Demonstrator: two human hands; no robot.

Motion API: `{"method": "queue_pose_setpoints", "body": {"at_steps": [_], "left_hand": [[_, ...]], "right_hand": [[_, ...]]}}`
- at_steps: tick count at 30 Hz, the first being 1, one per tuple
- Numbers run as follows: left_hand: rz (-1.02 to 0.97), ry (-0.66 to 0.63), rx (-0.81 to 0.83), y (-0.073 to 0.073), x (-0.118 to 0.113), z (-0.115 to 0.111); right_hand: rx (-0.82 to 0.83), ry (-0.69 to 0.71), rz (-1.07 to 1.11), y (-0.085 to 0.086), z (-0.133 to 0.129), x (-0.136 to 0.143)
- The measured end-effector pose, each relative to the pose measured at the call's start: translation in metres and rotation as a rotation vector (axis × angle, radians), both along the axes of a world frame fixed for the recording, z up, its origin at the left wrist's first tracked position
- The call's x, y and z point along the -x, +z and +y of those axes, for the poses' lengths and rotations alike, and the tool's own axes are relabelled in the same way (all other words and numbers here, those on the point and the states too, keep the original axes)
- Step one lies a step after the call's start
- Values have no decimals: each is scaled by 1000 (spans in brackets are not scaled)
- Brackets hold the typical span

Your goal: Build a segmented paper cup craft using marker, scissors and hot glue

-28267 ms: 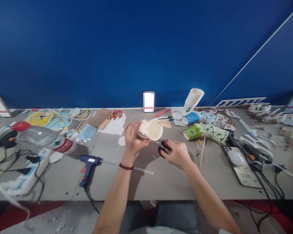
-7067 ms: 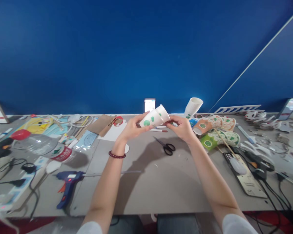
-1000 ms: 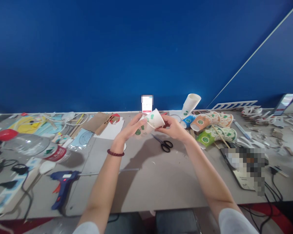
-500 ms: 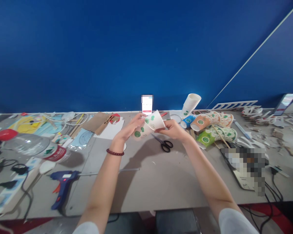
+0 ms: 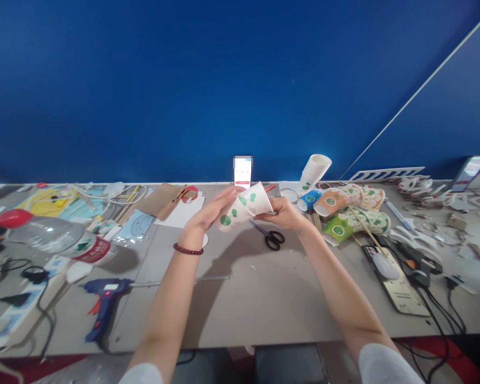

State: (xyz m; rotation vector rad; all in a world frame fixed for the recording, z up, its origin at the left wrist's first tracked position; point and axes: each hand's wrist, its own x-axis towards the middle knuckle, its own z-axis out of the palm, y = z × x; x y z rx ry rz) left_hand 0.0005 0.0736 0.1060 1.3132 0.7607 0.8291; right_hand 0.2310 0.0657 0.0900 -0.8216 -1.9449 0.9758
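White paper cups with green prints (image 5: 246,205) are joined mouth to base or nested, tilted above the table. My left hand (image 5: 218,205), with a beaded bracelet on its wrist, wraps round their left side. My right hand (image 5: 282,213) pinches the rim at the right end; its fingertips are partly hidden. Black-handled scissors (image 5: 272,239) lie on the table just below the cups. Behind them a lit phone (image 5: 242,172) stands against the blue wall.
A glue gun (image 5: 108,298), a bottle (image 5: 68,242) and a power strip (image 5: 28,304) are at left. Right of my hands are a tall cup stack (image 5: 315,169), coloured cups (image 5: 338,228), a phone (image 5: 404,293) and paper scraps.
The held cups have closed up slightly, the right one tilting a little and sitting more in line with the left one. My hands have barely moved.
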Motion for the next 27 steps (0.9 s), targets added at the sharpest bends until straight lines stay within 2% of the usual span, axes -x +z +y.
{"method": "queue_pose_setpoints", "body": {"at_steps": [5,13,18,27], "left_hand": [[-12,8,-4,0,-1,0],[68,30,6,0,2,1],[64,29,24,2,-1,-1],[24,31,21,3,-4,-2]], "right_hand": [[-9,-26,-12,-4,2,1],[222,-19,-192,8,-9,1],[308,-33,-131,7,-10,4],[271,-42,-44,-1,-3,4]]}}
